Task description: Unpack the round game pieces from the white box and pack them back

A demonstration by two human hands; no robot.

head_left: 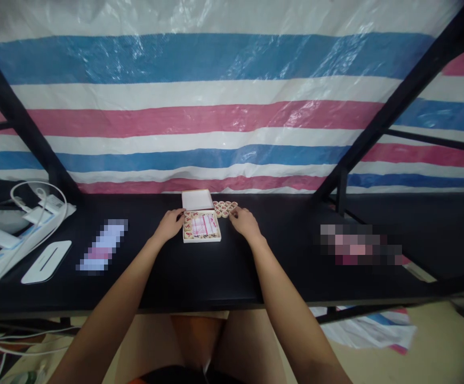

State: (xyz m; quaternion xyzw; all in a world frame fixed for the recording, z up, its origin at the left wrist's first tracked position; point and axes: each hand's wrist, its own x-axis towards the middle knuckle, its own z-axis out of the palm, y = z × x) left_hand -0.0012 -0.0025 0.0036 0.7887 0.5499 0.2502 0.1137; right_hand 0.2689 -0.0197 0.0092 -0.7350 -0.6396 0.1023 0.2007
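A small white box [202, 239] stands on the black table, with round xiangqi pieces [188, 226] along its left and lower sides. On a folded paper [203, 226] in its middle, pink lines are printed. The box's lid [197, 200] lies hollow side up just behind it. My left hand [170, 224] is closed at the box's upper left corner, fingertips on its edge. To the right of the lid sits a cluster of several xiangqi pieces [224, 207] with red characters. My right hand [245, 222] has its fingers curled on a piece at the cluster's right end.
A blurred-out phone-shaped thing [104, 245] and a white flat device [47, 262] lie on the left, beside a power strip [24, 240] with white cables. Another blurred-out item [356, 245] lies on the right. Dark metal bars [372, 128] and a striped plastic sheet [216, 117] rise behind.
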